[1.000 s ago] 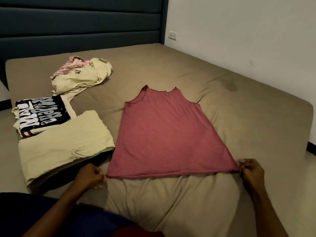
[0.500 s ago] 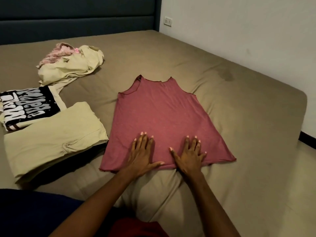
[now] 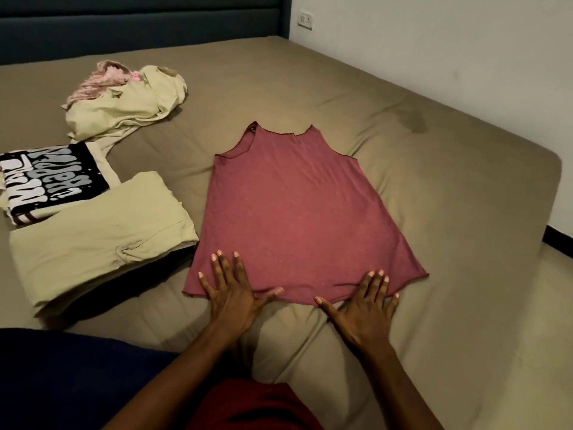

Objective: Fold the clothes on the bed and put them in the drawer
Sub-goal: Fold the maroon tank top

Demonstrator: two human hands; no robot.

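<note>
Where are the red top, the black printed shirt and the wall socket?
Red top [image 3: 297, 212]: head view, middle of its front.
Black printed shirt [image 3: 52, 178]: head view, on the white lettering.
Wall socket [image 3: 305, 18]: head view, its white faceplate.

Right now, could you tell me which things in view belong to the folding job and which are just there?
Part of the job:
red tank top, pressed flat by left hand and right hand
folded beige garment
folded black printed shirt
unfolded beige and pink heap
bed

Just there:
headboard
wall socket

Pink tank top [image 3: 300, 212] flat on bed [image 3: 449, 169], left hand [image 3: 232, 293], right hand [image 3: 366, 308] pressing hem
</note>
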